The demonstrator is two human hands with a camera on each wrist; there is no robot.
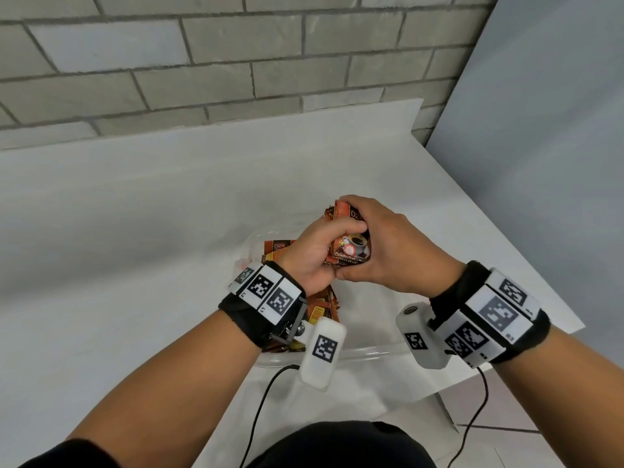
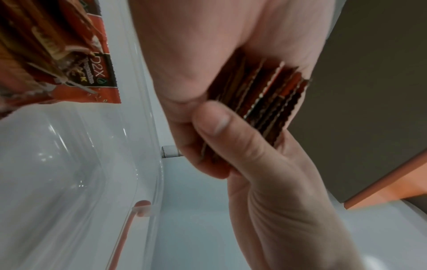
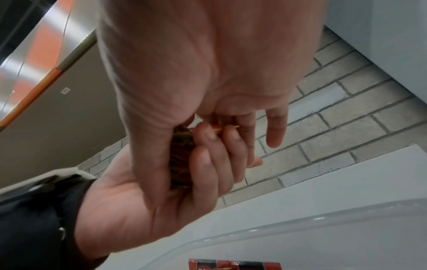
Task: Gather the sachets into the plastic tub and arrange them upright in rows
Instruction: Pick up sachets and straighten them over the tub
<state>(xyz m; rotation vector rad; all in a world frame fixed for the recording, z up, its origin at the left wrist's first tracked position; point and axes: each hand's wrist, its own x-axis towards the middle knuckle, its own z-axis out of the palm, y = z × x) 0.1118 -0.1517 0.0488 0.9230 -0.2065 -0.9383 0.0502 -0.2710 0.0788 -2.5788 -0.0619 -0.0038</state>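
Over the clear plastic tub (image 1: 366, 354) both hands hold one stack of red-brown coffee sachets (image 1: 351, 253). My left hand (image 1: 320, 255) grips the stack from the left, fingers curled over its front. From the right, my right hand (image 1: 381, 244) wraps it, fingers over the top edge. In the left wrist view the stack's serrated edges (image 2: 272, 98) show between the left thumb (image 2: 213, 118) and the right palm. The right wrist view shows the stack (image 3: 182, 160) squeezed between the right hand (image 3: 208, 109) and the left fingers (image 3: 208, 164). More sachets (image 1: 280, 253) stand along the tub's left side.
The tub sits near the front right corner of a white table (image 1: 135, 231). Its right half shows bare bottom (image 2: 57, 164). One sachet (image 3: 231, 264) lies flat in the tub. A grey brick wall (image 1: 236, 62) runs behind the table, and a pale panel (image 1: 540, 163) stands on the right.
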